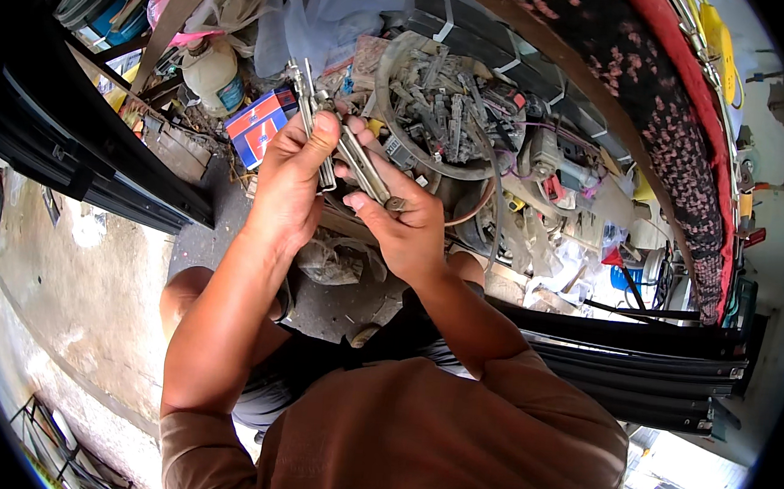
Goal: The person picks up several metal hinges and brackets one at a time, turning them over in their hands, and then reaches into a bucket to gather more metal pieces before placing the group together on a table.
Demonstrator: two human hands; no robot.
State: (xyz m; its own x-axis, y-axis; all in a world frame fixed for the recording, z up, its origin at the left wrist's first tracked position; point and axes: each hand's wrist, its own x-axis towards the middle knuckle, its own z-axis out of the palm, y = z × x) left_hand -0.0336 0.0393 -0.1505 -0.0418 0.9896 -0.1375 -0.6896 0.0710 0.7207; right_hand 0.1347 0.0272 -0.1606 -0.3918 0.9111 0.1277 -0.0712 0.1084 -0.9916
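Note:
Several slim metal linkage bars, with small rods and ends sticking up, are gripped in my left hand; its thumb presses over them. My right hand pinches the lower end of a straight metal bar between thumb and fingers. That bar slants up toward my left fingertips, which appear to touch its upper end. Whether it is joined to the other bars cannot be made out. Both hands are close together, just in front of a round basin heaped with small dark grey parts.
A blue and red box and a whitish plastic jug stand at left. Long black profiles lie at left and right. Behind the basin is a dark strapped bundle. A crumpled plastic bag lies below my hands.

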